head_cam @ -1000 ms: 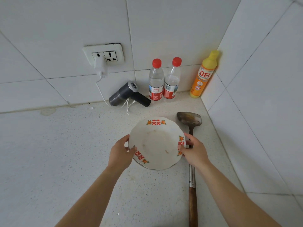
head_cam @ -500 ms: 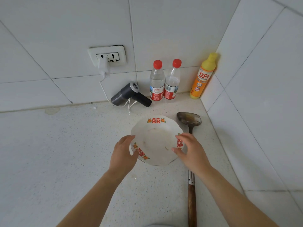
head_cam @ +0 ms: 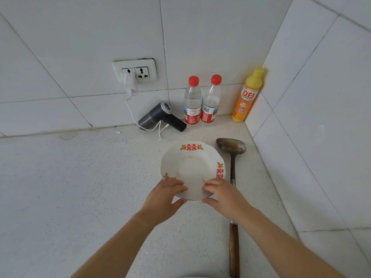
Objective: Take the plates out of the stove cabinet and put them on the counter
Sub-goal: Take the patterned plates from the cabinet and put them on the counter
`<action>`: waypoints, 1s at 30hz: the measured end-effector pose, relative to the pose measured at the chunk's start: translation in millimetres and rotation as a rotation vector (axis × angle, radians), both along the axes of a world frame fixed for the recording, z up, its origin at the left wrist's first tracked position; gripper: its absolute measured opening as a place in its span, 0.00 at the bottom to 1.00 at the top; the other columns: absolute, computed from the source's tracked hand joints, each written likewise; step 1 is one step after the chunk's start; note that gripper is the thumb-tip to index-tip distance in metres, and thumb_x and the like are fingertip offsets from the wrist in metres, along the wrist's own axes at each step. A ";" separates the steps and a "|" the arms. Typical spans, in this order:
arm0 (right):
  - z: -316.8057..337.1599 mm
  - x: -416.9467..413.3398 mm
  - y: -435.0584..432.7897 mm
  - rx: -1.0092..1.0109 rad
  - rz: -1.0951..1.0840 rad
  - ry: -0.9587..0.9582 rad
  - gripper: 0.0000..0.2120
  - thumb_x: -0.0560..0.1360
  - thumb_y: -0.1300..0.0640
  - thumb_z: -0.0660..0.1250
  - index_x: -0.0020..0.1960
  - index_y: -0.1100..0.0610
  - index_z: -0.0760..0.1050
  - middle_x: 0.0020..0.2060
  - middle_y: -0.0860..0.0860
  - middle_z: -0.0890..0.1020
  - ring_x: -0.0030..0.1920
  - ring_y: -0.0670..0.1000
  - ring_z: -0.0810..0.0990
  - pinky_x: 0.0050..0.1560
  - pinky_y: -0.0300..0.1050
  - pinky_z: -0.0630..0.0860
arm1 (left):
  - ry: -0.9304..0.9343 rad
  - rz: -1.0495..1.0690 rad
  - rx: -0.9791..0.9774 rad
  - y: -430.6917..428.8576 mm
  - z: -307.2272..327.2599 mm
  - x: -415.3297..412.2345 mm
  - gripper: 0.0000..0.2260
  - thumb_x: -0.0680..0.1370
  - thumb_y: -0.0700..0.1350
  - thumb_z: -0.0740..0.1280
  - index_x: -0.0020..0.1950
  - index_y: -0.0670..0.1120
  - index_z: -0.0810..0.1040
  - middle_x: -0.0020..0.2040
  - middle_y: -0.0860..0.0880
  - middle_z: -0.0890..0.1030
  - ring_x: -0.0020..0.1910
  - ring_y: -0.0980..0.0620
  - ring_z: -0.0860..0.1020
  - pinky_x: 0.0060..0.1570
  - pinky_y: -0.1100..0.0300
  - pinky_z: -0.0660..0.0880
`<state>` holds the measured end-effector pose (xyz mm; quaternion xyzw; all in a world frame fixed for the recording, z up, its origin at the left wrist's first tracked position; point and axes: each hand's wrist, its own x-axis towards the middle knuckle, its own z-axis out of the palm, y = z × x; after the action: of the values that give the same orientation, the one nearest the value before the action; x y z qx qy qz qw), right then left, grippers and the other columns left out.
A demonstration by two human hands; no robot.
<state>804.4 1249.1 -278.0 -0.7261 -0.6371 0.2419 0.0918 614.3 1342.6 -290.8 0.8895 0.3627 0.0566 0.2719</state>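
A white plate with red characters and orange flowers on its scalloped rim lies flat on the speckled white counter, near the corner of the tiled walls. My left hand and my right hand sit at the plate's near edge. On both hands the fingertips lie loosely over the rim and the thumbs are spread in front of it, neither hand clasping the plate. The near rim is partly hidden under my fingers. No cabinet is in view.
A metal ladle with a wooden handle lies just right of the plate. Against the back wall stand two red-capped water bottles, a yellow detergent bottle and a dark hair dryer, its cord plugged into the wall socket.
The plate was held by its sides a second ago; now it rests on the counter. Both hands slid from the sides to the near rim and loosened.
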 end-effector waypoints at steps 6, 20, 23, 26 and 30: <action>-8.3 1.6 -0.8 0.069 0.035 -0.024 0.17 0.76 0.49 0.63 0.63 0.53 0.75 0.62 0.46 0.75 0.64 0.45 0.69 0.64 0.36 0.63 | 0.008 0.012 0.054 -1.9 -8.1 1.6 0.13 0.73 0.51 0.70 0.57 0.54 0.80 0.58 0.57 0.79 0.60 0.55 0.74 0.58 0.62 0.70; -7.8 5.4 3.7 0.035 0.031 -0.050 0.17 0.75 0.49 0.65 0.62 0.52 0.75 0.62 0.46 0.76 0.64 0.46 0.70 0.66 0.40 0.64 | 0.084 0.016 0.008 4.6 -9.5 10.1 0.14 0.73 0.52 0.69 0.58 0.56 0.79 0.61 0.57 0.77 0.63 0.55 0.73 0.63 0.57 0.69; -2.6 5.0 1.6 0.021 0.000 -0.021 0.18 0.75 0.48 0.65 0.64 0.51 0.74 0.64 0.46 0.74 0.65 0.46 0.69 0.66 0.42 0.67 | 0.194 0.019 -0.018 1.9 -1.0 11.3 0.18 0.75 0.54 0.66 0.64 0.56 0.74 0.67 0.58 0.72 0.69 0.57 0.66 0.72 0.48 0.59; 4.8 2.7 -2.8 0.040 -0.079 0.070 0.22 0.74 0.47 0.66 0.66 0.51 0.71 0.66 0.46 0.73 0.66 0.46 0.69 0.67 0.44 0.66 | 0.216 0.054 -0.024 -2.7 7.9 9.1 0.20 0.75 0.54 0.66 0.66 0.56 0.72 0.69 0.58 0.70 0.70 0.57 0.64 0.73 0.46 0.57; 17.0 1.3 -10.3 0.083 -0.137 0.169 0.24 0.73 0.46 0.66 0.67 0.50 0.69 0.66 0.45 0.73 0.65 0.45 0.70 0.67 0.44 0.67 | 0.169 0.130 0.003 -12.0 23.0 4.8 0.20 0.75 0.55 0.66 0.67 0.57 0.71 0.68 0.58 0.71 0.69 0.56 0.66 0.71 0.51 0.62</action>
<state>805.6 1238.8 -261.0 -0.7405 -0.5856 0.2688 0.1912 619.1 1330.6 -267.7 0.8662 0.4410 -0.0006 0.2350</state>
